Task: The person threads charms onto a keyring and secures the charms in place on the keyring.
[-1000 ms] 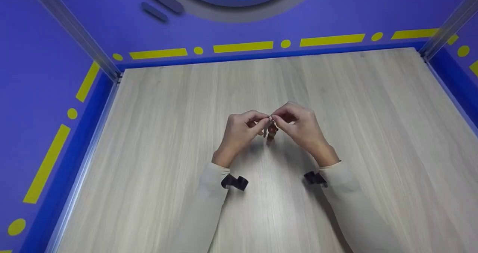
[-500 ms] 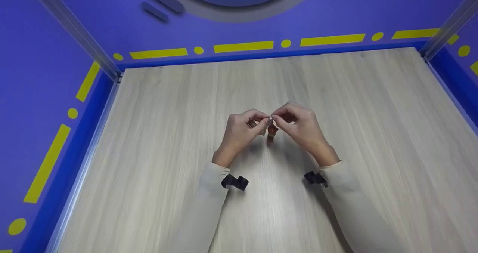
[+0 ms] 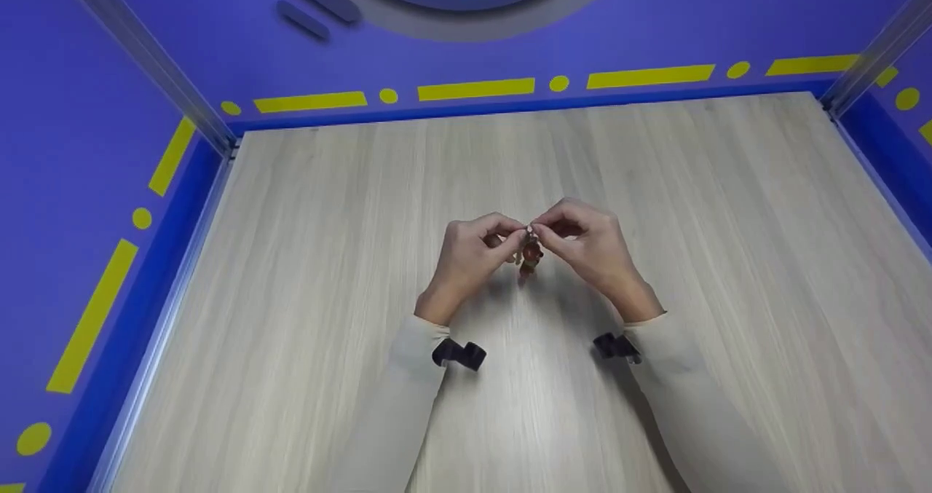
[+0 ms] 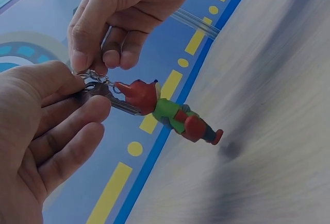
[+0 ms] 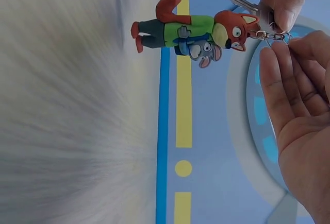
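"Across the middle and bottom of the head frame, what do you have?"

"One wooden table (image 3: 328,260), three blue walls (image 3: 437,60) at its edges, your two light sleeves (image 3: 386,405)."

"And your hands?"

"Two, at the frame's centre: your left hand (image 3: 470,256) and right hand (image 3: 591,242), nearly meeting, each in a tight thumb-and-finger pinch. Two black wrist cameras (image 3: 460,355) sit on your sleeves."

"What hangs there?"

"One fox figure (image 5: 185,31), just below your hands, with one grey rabbit (image 5: 202,53) against its chest. One key (image 5: 240,0) shows, its head in your left pinch; the metal links (image 5: 262,34), too small to count, are in your right."
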